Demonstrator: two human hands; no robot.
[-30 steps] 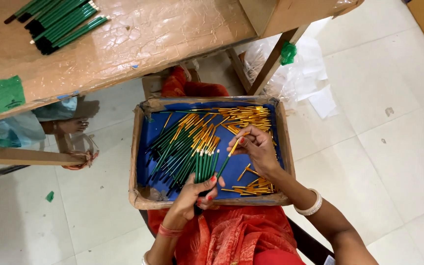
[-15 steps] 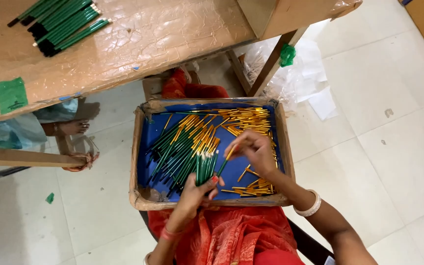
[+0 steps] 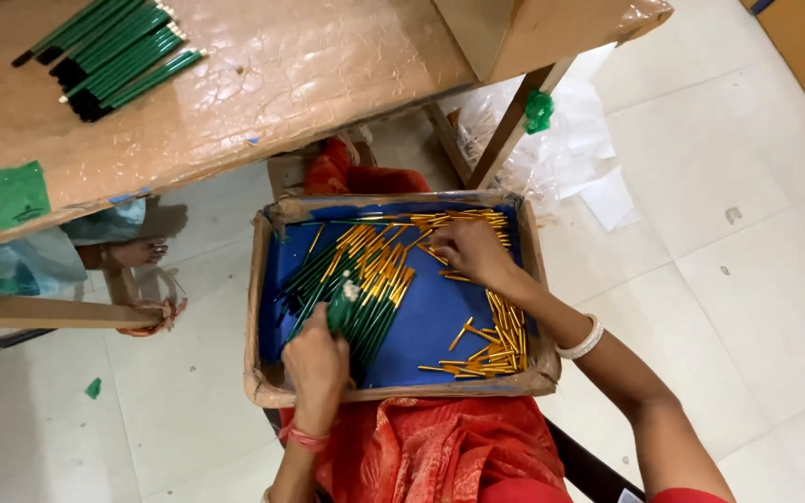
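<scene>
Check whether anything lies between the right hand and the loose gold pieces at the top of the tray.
Nothing visible does. The right hand already rests on the loose gold pieces at the far end of the cardboard tray. The left hand is apart, gripping a bundle of green pencils near the tray's middle.

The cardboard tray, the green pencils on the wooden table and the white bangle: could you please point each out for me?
cardboard tray [image 3: 259,307]: head view, on its left wall.
green pencils [image 3: 114,58]: head view, middle of the bundle on the table.
white bangle [image 3: 582,343]: head view, on the band at the right wrist.
</scene>
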